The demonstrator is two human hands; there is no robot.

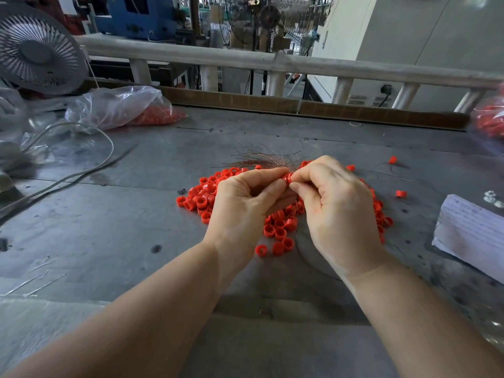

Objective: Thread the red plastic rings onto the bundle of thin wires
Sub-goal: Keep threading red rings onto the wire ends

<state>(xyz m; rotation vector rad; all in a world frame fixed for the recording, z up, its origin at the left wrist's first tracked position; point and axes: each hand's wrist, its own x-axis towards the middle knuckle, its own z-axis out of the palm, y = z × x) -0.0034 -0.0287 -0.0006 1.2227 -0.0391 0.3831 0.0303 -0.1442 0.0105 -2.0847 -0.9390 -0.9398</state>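
- Wire bundle [261, 158]: thin coppery strands, held above the desk [109, 227] at centre. Long axis runs roughly L–R; free ends fan out up and to the left, away from the hands. Rest of bundle hidden behind the fingers.
- Held ring [287, 178]: one red ring right where both hands meet, at the gathered part of the bundle. Which way its bore faces: can't tell, mostly covered.
- Left hand [245, 203]: fingers curled, thumb + forefinger tips pinched together on the ring/wires from the left.
- Right hand [338, 203]: fingers curled, thumb + forefinger pinched on the ring from the right; fingertips of both hands touching or nearly so.
- Loose rings [200, 199]: red pile on the desk directly under and around the hands, spreading left, near side and right. A few strays [392, 159] further right, well apart from the pile.
- Edges/room: raised wooden lip [245, 100] along far desk edge, rail behind it. Bare desk surface to the left and near side of the pile.
- Left side: clear bag [120, 105] w/ more red rings, white cable [90, 129], fan [38, 50].
- Right side: paper stack [474, 230] near the pile's right fringe, not touching it; second bag of red parts [489, 118] at the frame edge.
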